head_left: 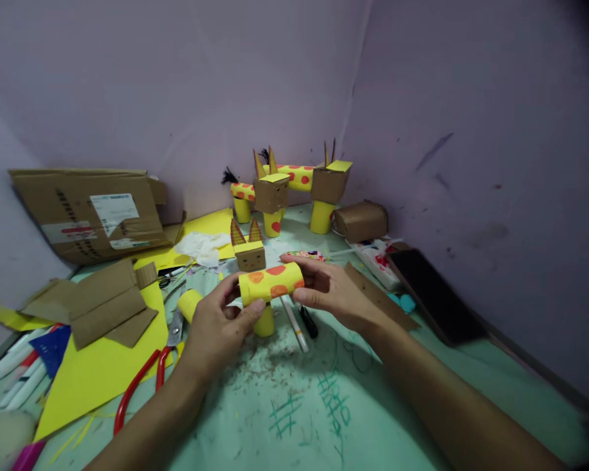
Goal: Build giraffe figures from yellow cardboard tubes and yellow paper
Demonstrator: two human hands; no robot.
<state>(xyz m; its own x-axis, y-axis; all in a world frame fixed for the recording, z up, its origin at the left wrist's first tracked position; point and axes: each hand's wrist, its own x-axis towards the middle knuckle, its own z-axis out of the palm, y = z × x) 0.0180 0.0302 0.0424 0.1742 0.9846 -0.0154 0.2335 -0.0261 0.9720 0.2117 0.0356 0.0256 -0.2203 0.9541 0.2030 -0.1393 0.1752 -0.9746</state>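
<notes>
My left hand (214,330) and my right hand (331,291) are both closed on a yellow paper tube with orange spots (271,281), held level a little above the table. A brown cardboard head with striped ears (249,250) sits at the tube's left end. A short yellow tube leg (265,322) hangs under it. A loose yellow tube (189,303) lies just left of my left hand. Two similar spotted cardboard animals (294,186) stand at the back near the wall.
Red-handled scissors (142,379) lie on yellow paper (93,373) at the left, beside cardboard scraps (105,307) and a flattened box (91,212). Pens (297,324) lie under my hands. A dark phone (434,291), a brown box (362,220) and a paint set (375,256) sit at the right.
</notes>
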